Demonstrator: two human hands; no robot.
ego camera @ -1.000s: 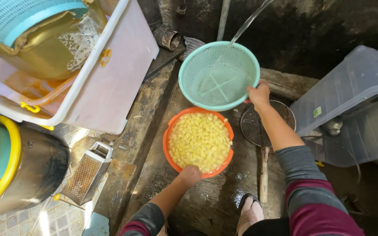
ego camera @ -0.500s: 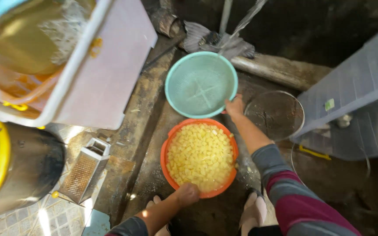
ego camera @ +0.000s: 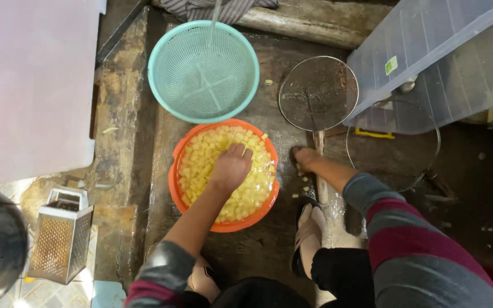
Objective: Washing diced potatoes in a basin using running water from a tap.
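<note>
Wet, dark concrete flooring [ego camera: 269, 239] was seen from above, with a thin stream of water falling into a teal plastic colander [ego camera: 203, 71] at the top. Just below it, touching its rim, an orange basin [ego camera: 223, 174] of water and diced pale-yellow cubes [ego camera: 201, 165] was set. The left hand [ego camera: 230, 167] was plunged among the cubes, fingers curled down into them; whether any were gripped could not be told. The right hand [ego camera: 305, 158] was lowered to the floor beside the basin, fingertips at a few stray cubes [ego camera: 303, 181], seemingly pinched together, though the view was too small to be sure. A round wire-mesh skimmer [ego camera: 318, 93] was laid right of the colander, a clear plastic bin [ego camera: 440, 63] beyond it. A metal box grater [ego camera: 61, 235] was stood at far left.
</note>
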